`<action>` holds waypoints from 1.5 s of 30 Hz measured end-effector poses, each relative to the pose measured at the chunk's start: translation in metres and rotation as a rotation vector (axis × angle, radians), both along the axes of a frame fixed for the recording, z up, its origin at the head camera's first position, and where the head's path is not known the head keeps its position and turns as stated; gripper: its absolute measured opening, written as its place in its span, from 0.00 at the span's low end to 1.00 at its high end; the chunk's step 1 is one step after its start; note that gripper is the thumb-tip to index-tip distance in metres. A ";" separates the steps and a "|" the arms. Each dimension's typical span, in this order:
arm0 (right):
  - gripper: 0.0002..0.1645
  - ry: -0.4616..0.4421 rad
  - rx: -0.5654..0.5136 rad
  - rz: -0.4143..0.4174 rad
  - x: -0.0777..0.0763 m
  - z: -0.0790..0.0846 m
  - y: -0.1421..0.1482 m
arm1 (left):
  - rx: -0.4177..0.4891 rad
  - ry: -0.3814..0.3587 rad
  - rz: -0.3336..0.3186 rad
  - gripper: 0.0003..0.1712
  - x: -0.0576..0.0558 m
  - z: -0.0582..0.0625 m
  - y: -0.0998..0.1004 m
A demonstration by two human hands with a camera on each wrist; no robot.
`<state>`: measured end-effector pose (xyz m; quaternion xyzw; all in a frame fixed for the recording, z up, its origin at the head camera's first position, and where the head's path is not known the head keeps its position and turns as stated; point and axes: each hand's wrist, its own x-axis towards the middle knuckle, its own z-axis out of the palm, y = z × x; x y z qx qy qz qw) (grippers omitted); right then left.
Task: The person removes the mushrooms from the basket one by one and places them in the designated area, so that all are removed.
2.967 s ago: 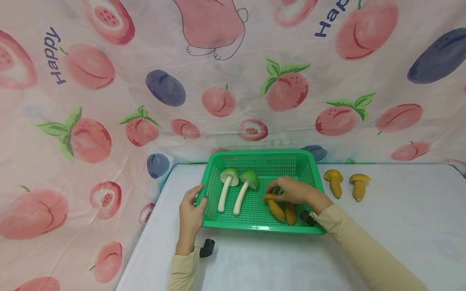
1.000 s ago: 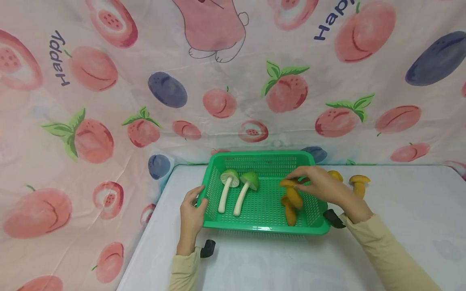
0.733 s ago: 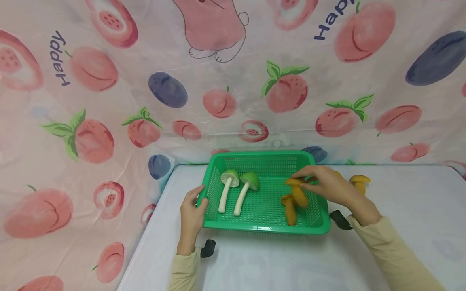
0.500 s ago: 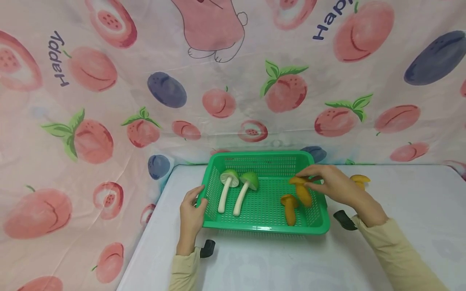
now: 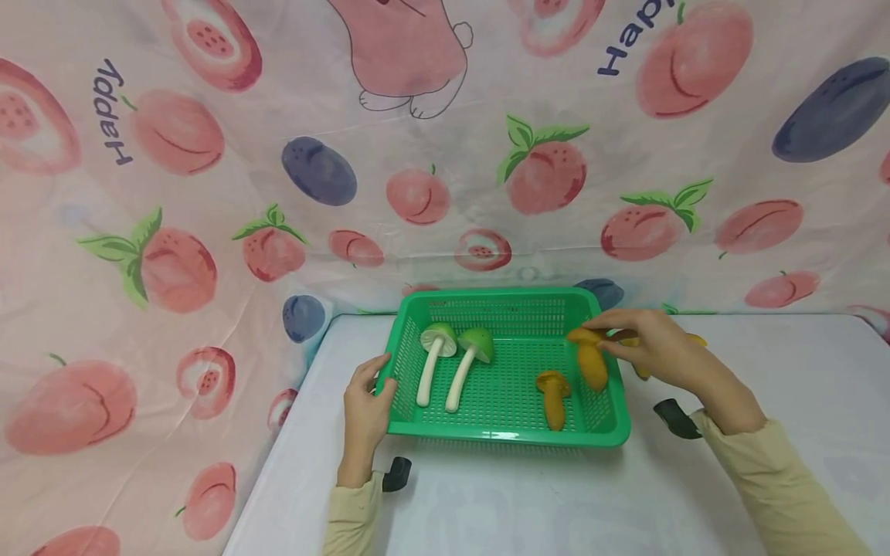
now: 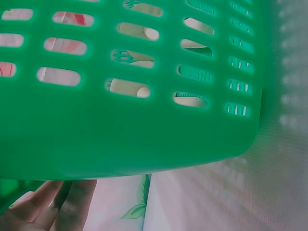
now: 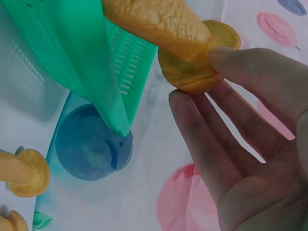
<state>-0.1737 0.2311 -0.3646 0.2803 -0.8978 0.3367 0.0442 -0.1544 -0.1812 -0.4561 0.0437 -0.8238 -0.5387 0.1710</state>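
Note:
A green slotted basket (image 5: pixel 501 439) stands on the white table. My left hand (image 5: pixel 378 382) grips its left rim; in the left wrist view the fingers (image 6: pixel 53 207) lie under the basket wall (image 6: pixel 125 125). Two green-capped mushrooms (image 5: pixel 436 340) (image 5: pixel 476 344) with white stems lie inside on the left. One yellow mushroom (image 5: pixel 553 398) lies inside on the right. My right hand (image 5: pixel 612 340) pinches another yellow mushroom (image 5: pixel 591 359) by its cap, held above the basket's right wall. In the right wrist view my thumb presses on the cap (image 7: pixel 202 72) beside the basket wall (image 7: pixel 72 57).
Two more yellow mushrooms lie on the table right of the basket, mostly hidden behind my right hand in the head view; one (image 7: pixel 24 178) shows in the right wrist view. A fruit-printed cloth (image 5: pixel 208 193) hangs behind and left of the table.
My right hand picked one yellow mushroom from the pair in the basket and carried it up and rightward to the right wall. My left hand stayed on the rim.

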 end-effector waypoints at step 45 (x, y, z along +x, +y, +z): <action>0.20 -0.111 0.001 -0.232 0.007 -0.015 0.054 | 0.004 0.003 0.007 0.25 -0.001 0.001 0.001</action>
